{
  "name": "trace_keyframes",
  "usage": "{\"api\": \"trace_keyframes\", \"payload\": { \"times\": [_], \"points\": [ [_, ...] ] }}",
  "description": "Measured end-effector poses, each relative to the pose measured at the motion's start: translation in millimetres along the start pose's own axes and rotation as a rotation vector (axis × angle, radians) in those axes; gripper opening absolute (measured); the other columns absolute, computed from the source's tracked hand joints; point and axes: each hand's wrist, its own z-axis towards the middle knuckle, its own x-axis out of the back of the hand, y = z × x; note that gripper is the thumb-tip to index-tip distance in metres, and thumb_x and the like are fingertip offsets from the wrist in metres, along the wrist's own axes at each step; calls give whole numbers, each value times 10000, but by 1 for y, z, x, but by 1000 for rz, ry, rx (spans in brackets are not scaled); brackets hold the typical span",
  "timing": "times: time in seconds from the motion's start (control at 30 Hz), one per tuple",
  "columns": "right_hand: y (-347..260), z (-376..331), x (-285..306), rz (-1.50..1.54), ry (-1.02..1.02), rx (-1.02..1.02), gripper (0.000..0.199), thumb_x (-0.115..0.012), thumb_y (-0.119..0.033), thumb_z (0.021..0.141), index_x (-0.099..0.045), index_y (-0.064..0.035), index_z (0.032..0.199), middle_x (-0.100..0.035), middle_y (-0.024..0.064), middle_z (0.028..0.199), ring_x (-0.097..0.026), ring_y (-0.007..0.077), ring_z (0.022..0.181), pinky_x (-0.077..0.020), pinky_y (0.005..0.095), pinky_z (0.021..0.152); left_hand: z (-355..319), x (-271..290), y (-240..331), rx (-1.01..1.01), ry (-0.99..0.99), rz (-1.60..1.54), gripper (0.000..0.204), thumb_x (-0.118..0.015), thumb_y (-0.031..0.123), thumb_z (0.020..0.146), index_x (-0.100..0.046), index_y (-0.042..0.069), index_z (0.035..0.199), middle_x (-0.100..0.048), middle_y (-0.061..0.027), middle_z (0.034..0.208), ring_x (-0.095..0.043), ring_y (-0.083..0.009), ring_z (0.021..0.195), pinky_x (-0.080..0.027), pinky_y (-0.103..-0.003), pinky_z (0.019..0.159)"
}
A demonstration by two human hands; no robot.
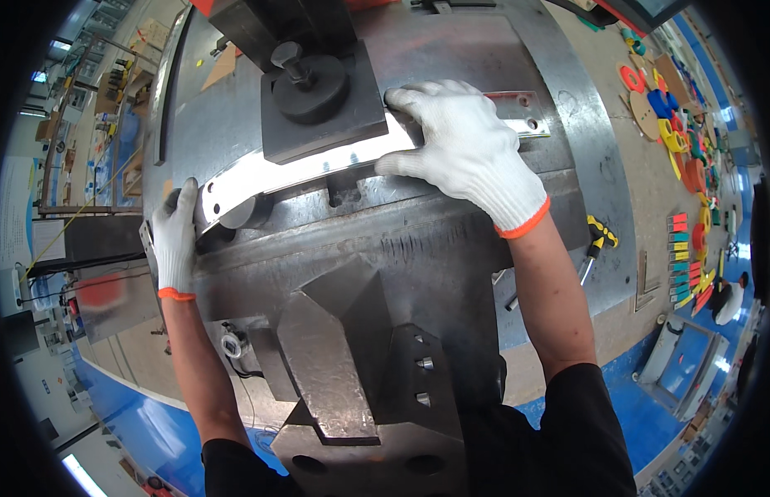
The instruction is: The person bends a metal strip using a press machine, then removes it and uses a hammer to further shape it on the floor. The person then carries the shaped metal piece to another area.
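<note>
Here, dark block (pixel 364 103) over metal strip (pixel 252 176), yellow-handled tool (pixel 599 235) aside.

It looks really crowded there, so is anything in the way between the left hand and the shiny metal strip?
Nothing visible stands between the left hand and the left end of the shiny metal strip. The dark block hides part of the strip farther right.

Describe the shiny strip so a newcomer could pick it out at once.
Find the dark block topped by a bolt, upper centre. Along its lower edge runs the strip, curving from near the left hand to beneath the right hand. Its bright surface and two holes near the left end set it apart from the duller metal around it.
</note>
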Motion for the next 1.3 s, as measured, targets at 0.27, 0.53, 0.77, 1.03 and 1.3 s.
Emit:
{"api": "trace_keyframes", "payload": {
  "times": [0.27, 0.53, 0.77, 1.03, 1.3],
  "points": [
    [-7, 8, -1, 43, -19, -67, 484, -765, -467, 908, -780, -85, 1205, -769, 128, 1137, -706, 338, 1100, -538, 480, 1028, -12, -4, 23, 37, 25, -21, 480, -726, 433, 1041, -773, -45, 1047, -685, -10, 845, -556, -89, 737, -438, -272, 650],
    [-13, 8, 4, 2, 67, -25, 475, -806, -408, 863, -788, -30, 1150, -774, 167, 1156, -709, 368, 1094, -528, 465, 1043, -9, 1, 17, 92, -16, 121, 590, -685, 559, 1000, -783, -11, 1113, -750, -99, 873, -668, -183, 803, -529, -358, 806],
    [80, -26, 26, -90, 278, -503, 505, -708, -425, 1010, -748, -9, 1293, -763, 214, 1233, -722, 367, 1186, -545, 447, 1030, -22, 2, 37, 123, -3, 205, 612, -628, 588, 1008, -786, 22, 1178, -796, -186, 998, -763, -310, 981, -543, -407, 929],
    [86, -36, 13, 172, 361, -597, 421, -683, -351, 1049, -753, -6, 1280, -791, 186, 1191, -751, 268, 1114, -546, 351, 1004, -20, 0, 33, 164, 34, 254, 607, -544, 594, 1044, -780, 59, 1206, -786, -218, 1102, -738, -392, 1127, -539, -471, 978],
    [87, -38, 14, 216, 353, -560, 421, -695, -315, 1051, -753, 31, 1283, -800, 166, 1184, -747, 221, 1100, -542, 334, 1001, -19, 2, 33, 138, 14, 288, 605, -526, 598, 1051, -781, 62, 1167, -779, -223, 1037, -742, -413, 1068, -545, -506, 930]
  ]
}}
